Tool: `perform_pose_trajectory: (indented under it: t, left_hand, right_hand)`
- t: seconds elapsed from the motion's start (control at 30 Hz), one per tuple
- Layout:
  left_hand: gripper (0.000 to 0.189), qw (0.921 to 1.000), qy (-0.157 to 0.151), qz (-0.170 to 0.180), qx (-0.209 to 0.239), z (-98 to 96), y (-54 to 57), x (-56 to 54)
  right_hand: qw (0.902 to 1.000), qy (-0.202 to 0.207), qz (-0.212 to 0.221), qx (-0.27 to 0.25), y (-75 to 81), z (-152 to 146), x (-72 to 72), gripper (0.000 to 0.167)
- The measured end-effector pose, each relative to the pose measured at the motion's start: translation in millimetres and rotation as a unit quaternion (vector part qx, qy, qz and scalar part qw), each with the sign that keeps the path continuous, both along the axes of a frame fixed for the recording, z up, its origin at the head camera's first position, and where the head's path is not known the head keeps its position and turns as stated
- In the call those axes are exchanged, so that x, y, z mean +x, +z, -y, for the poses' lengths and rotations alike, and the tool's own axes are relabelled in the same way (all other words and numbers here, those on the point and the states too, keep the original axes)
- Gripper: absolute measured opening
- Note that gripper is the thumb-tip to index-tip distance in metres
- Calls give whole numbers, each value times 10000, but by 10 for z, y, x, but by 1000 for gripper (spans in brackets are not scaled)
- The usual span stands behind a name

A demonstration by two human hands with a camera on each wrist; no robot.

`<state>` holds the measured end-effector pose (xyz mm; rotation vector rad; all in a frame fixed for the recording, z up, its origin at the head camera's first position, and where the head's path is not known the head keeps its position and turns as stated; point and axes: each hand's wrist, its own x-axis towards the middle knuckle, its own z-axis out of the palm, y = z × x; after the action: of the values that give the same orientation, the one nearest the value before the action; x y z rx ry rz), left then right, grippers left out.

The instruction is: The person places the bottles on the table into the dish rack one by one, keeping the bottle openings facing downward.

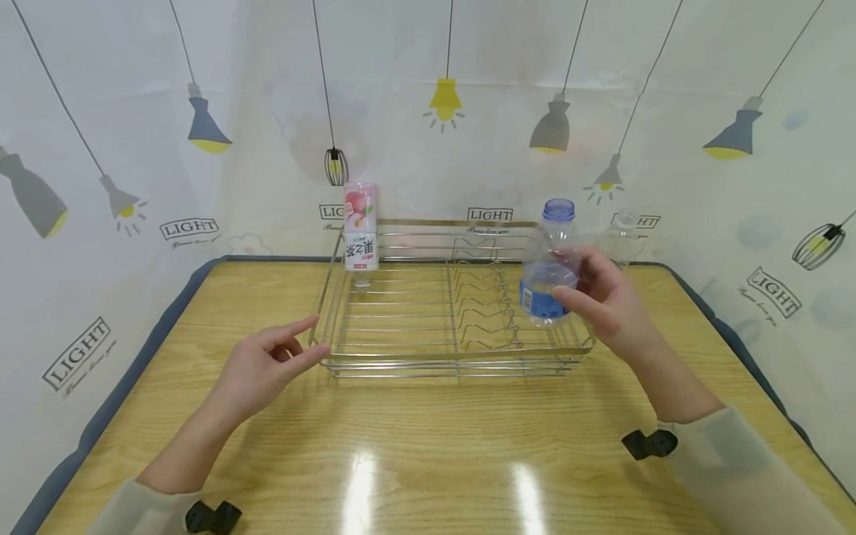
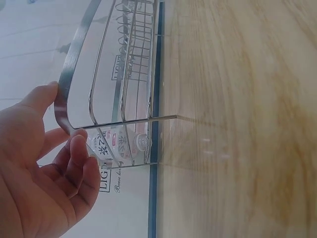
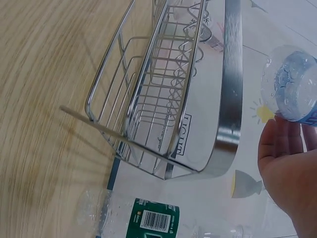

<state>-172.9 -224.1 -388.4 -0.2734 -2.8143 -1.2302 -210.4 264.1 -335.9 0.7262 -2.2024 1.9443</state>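
A wire dish rack (image 1: 401, 353) stands on the table. At its front left corner, my left hand (image 1: 264, 368) pinches the metal rim between thumb and fingers, as the left wrist view also shows. My right hand (image 1: 618, 316) holds an uncapped clear plastic bottle (image 1: 543, 290) with a blue label, upright above the rack's right end. In the right wrist view, only the lower part of this bottle (image 3: 292, 82) shows. A pink and white labelled bottle (image 1: 361, 230) stands neck down in the rack's back left corner.
Beyond the right hand is another clear bottle (image 1: 623, 236), partly hidden; its green label (image 3: 153, 220) shows in the right wrist view. A wavy wire divider (image 1: 484, 293) runs through the rack. A lamp-print sheet (image 1: 401, 111) hangs behind the wooden table (image 1: 414, 461).
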Motion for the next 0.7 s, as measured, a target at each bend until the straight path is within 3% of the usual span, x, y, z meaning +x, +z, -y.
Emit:
perform_pose_trajectory:
  t: [0.27, 0.4, 0.5, 0.6, 0.7]
  left_hand:
    - [63, 9993, -56, -336, -145, -14, -40, 7]
    - [60, 9941, -52, -1035, -325, -36, -89, -3]
    - [56, 9775, -150, -2092, -232, -77, -118, -30]
    - [53, 9488, -503, -3111, 207, -163, -72, -51]
    - [48, 9255, -1099, -3551, 733, -318, 59, -63]
  right_hand:
    - [9995, 76, 1, 295, 2, 94, 25, 46]
    - [9990, 155, -92, 418, -2, 154, 15, 47]
    - [9986, 193, -111, 472, 3, 211, 17, 47]
    - [9983, 196, -83, 536, 14, 266, 30, 47]
    - [9976, 154, -81, 664, 19, 313, 40, 46]
